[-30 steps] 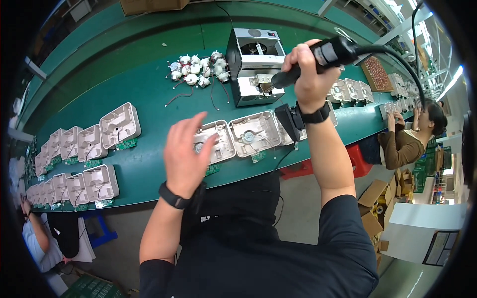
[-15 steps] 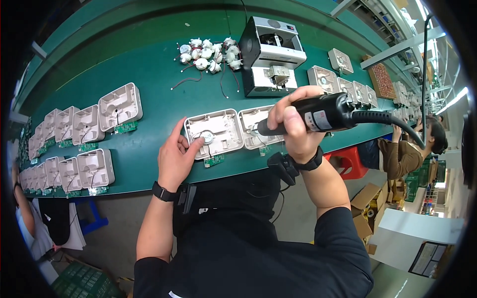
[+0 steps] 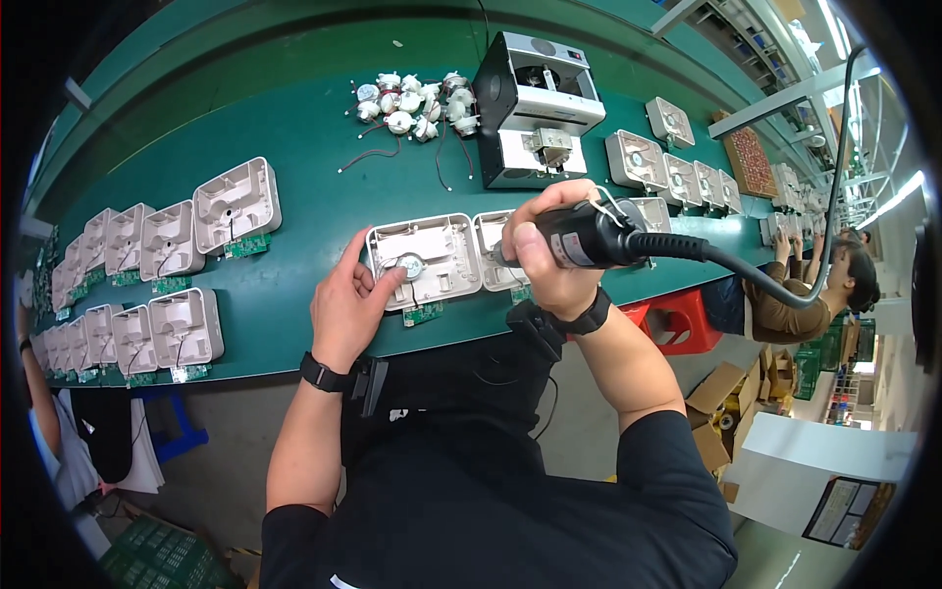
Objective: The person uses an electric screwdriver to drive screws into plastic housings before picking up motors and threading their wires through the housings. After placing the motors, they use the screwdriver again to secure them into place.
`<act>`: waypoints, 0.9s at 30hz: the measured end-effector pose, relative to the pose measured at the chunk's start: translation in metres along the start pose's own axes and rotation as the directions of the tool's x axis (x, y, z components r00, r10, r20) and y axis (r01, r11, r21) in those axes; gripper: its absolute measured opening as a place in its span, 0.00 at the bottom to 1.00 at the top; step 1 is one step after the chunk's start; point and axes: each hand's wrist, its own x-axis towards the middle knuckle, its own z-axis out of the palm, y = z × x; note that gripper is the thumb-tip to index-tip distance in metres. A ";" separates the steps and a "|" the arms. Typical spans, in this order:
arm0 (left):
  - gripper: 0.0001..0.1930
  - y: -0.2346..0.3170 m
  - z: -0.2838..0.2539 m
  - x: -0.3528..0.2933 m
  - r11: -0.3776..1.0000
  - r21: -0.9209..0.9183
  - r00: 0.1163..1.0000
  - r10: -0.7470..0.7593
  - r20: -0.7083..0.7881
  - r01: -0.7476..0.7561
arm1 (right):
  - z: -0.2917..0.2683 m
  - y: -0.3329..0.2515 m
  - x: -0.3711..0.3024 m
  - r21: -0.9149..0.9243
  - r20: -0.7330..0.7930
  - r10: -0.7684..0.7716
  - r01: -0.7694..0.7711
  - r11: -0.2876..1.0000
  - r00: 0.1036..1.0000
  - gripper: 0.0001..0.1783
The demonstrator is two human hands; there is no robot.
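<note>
In front of me lies a white plastic housing (image 3: 446,245) with a round white part (image 3: 409,266), dark wires and a green circuit board (image 3: 424,314) at its near edge. My left hand (image 3: 348,304) grips its left side, index finger along the outer wall and thumb reaching in to the round part. My right hand (image 3: 554,250) is wrapped round a black corded electric screwdriver (image 3: 589,236), tilted over a second white housing (image 3: 493,265) to the right. The screwdriver's tip is hidden behind my fingers.
White housings with green boards (image 3: 235,206) stand in rows at the left; others (image 3: 638,159) stand at the right. Behind are a pile of wired white parts (image 3: 412,103) and a black-and-silver machine (image 3: 540,113). The screwdriver's cable (image 3: 785,294) loops rightward. A co-worker (image 3: 824,294) sits far right.
My right hand has moved left with the screwdriver, whose body has come nearer the first housing. My left hand has stayed on that housing.
</note>
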 end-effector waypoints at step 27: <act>0.38 0.015 0.029 0.005 0.998 0.040 0.998 0.050 0.039 -0.051 | -0.029 -0.033 0.045 0.189 -0.138 0.056 -0.029 0.982 0.989 0.11</act>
